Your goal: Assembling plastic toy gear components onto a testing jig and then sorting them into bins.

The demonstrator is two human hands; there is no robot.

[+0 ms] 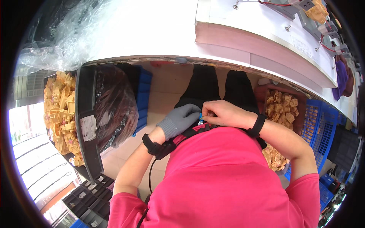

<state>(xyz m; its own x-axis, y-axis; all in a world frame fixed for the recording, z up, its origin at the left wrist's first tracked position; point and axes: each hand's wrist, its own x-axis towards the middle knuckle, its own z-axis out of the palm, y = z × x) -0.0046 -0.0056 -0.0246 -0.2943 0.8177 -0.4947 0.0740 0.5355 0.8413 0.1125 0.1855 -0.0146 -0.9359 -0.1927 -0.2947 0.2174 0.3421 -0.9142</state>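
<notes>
Head view: at the person's waist, below the worktop, a small blue piece sits between the hands, just by a pink-and-black pouch. The bare right hand appears to pinch its upper end between thumb and fingertips. The gloved left hand is curled close beside it; whether it grips anything, I cannot tell. The step in hand looks like close fingertip handling of the piece; a next move calls for a steady pinch and the left hand kept near as support.
</notes>
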